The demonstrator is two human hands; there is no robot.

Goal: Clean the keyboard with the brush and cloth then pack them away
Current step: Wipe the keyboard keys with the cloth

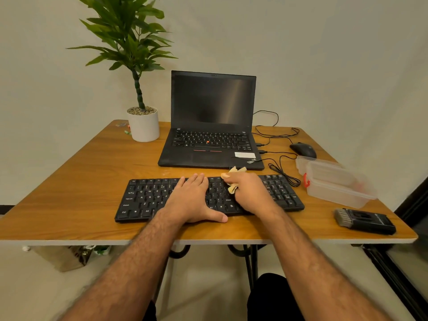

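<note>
A black keyboard (143,198) lies across the near middle of the wooden table (76,179). My left hand (192,199) rests flat on its centre keys, fingers straight, thumb along the front edge. My right hand (251,193) grips a crumpled yellow cloth (234,174) and presses it on the keys right of centre. The black brush (363,220) with grey bristles lies on the table at the near right, apart from both hands.
A clear plastic box (340,188) with its lid (312,162) behind it sits right of the keyboard. An open black laptop (212,135) stands behind, with a mouse (303,149) and cables (282,167) to its right. A potted plant (143,123) stands at the back left.
</note>
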